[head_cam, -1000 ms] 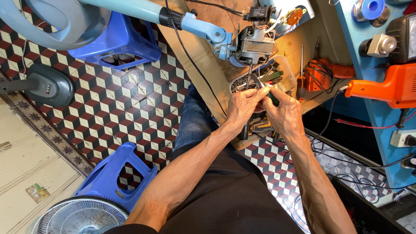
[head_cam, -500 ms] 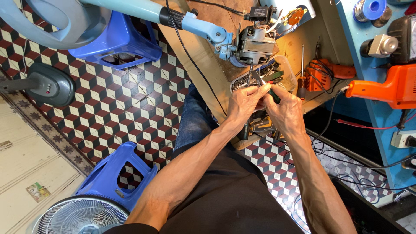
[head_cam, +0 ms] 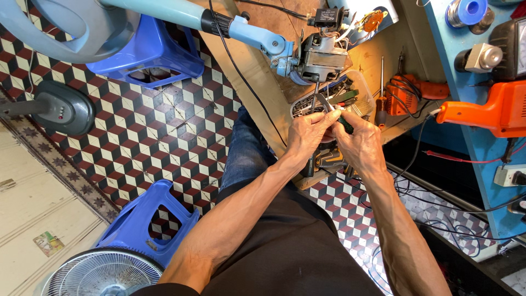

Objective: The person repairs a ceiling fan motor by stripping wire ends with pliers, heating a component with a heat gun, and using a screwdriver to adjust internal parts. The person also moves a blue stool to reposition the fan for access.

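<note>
My left hand (head_cam: 308,133) and my right hand (head_cam: 359,143) meet over the front edge of a wooden workbench (head_cam: 257,77). The right hand grips green-handled pliers (head_cam: 330,109) whose jaws point up toward a bare fan motor (head_cam: 319,53) on a light blue fan neck (head_cam: 257,37). The left hand's fingertips pinch something small at the plier jaws; I cannot tell what. Under the hands lies a clear plastic tray (head_cam: 359,82) of small tools.
An orange power drill (head_cam: 408,93) and a screwdriver (head_cam: 380,104) lie on the bench at right. An orange tool (head_cam: 487,112) hangs on a blue board (head_cam: 476,159). Blue stools (head_cam: 145,55) (head_cam: 145,222), a fan base (head_cam: 57,109) and a fan grille (head_cam: 101,274) stand on the tiled floor.
Both hands stay together at the bench edge; the fingers and pliers have shifted only slightly.
</note>
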